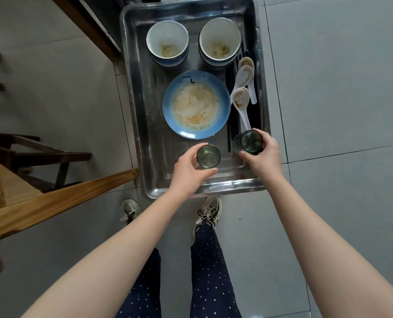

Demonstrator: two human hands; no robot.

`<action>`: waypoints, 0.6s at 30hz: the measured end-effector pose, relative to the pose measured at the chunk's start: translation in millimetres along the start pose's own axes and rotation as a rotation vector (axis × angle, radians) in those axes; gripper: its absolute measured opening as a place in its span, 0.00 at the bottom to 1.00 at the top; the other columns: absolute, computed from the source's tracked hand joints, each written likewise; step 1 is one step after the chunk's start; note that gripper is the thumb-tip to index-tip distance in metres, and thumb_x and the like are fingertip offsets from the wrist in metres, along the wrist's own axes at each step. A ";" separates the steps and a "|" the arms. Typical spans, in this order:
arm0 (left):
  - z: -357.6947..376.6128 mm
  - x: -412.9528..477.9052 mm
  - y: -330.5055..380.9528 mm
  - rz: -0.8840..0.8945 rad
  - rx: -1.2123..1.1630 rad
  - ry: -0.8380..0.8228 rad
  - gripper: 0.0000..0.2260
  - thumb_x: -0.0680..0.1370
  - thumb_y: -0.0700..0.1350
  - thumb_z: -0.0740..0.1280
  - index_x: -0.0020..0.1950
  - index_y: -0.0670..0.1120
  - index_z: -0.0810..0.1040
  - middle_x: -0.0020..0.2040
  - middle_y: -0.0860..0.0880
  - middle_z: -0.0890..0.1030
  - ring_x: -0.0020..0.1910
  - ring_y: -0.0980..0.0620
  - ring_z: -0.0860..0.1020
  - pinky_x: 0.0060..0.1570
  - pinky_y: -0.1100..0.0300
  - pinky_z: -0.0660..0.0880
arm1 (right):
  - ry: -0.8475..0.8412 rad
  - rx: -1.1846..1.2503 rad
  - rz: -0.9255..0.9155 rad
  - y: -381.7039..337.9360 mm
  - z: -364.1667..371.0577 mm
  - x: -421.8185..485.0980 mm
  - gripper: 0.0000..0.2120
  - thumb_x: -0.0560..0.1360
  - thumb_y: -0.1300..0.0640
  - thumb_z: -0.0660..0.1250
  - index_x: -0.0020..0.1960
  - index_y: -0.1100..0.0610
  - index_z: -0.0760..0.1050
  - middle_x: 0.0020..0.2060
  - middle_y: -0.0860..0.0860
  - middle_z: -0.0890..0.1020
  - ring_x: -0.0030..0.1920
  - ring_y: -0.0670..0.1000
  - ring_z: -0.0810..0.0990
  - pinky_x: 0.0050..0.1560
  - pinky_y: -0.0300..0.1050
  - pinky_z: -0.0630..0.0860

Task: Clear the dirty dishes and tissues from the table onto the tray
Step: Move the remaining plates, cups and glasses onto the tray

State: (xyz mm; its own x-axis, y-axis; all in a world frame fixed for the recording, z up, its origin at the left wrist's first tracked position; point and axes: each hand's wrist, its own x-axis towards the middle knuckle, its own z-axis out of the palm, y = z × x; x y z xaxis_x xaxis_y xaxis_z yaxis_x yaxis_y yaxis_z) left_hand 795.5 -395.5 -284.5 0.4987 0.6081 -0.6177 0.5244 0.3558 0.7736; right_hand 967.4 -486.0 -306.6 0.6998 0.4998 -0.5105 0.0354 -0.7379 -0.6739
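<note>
A steel tray [142, 115] stands in front of me. It carries two stacks of dirty white bowls [167, 41] [219, 40], a smeared blue plate [196, 104], several white spoons [243, 88] and black chopsticks [229, 106]. My left hand [192, 167] grips a green glass [208, 156] over the tray's near middle. My right hand [263, 154] grips a second green glass [250, 142] over the near right corner, above the chopstick ends. I cannot tell whether the glasses touch the tray floor.
A wooden table edge [60, 200] slants in at the left, with dark wooden chair frames [41, 152] beyond it. Grey floor tiles [340, 88] surround the tray. My feet in sneakers [208, 210] stand just under the tray's near rim.
</note>
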 end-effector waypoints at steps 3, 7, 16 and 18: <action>14.0 8.1 1.2 -0.005 0.006 -0.007 0.28 0.66 0.37 0.78 0.62 0.52 0.75 0.55 0.54 0.81 0.57 0.58 0.78 0.65 0.61 0.71 | -0.034 -0.004 0.025 4.9 -6.9 -4.2 0.35 0.67 0.68 0.72 0.71 0.52 0.66 0.59 0.51 0.71 0.57 0.47 0.73 0.59 0.37 0.70; 31.9 14.5 1.2 -0.010 0.026 -0.039 0.28 0.66 0.37 0.78 0.63 0.49 0.75 0.55 0.51 0.81 0.57 0.56 0.78 0.65 0.58 0.72 | 0.078 0.094 0.027 15.5 -23.3 -16.8 0.28 0.69 0.69 0.68 0.66 0.53 0.70 0.57 0.52 0.76 0.57 0.48 0.75 0.55 0.35 0.72; 52.6 20.7 1.5 0.008 0.042 0.061 0.30 0.66 0.34 0.77 0.66 0.49 0.74 0.58 0.51 0.79 0.58 0.56 0.77 0.65 0.60 0.71 | 0.119 0.135 0.051 51.5 -50.7 -40.9 0.20 0.73 0.65 0.69 0.60 0.48 0.72 0.51 0.47 0.78 0.53 0.47 0.77 0.51 0.42 0.72; 53.6 22.2 3.4 0.010 0.002 0.113 0.30 0.67 0.33 0.76 0.67 0.47 0.73 0.58 0.51 0.79 0.56 0.59 0.77 0.62 0.66 0.72 | 0.120 0.142 0.046 54.6 -54.3 -42.2 0.19 0.73 0.65 0.69 0.58 0.47 0.72 0.50 0.47 0.78 0.53 0.47 0.77 0.52 0.44 0.73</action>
State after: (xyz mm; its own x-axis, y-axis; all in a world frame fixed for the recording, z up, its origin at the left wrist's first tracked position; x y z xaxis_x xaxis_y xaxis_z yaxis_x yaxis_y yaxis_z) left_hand 845.3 -418.9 -303.2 0.4235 0.6876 -0.5898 0.5212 0.3475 0.7795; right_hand 978.6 -572.1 -292.8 0.7788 0.4028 -0.4809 -0.0938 -0.6831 -0.7242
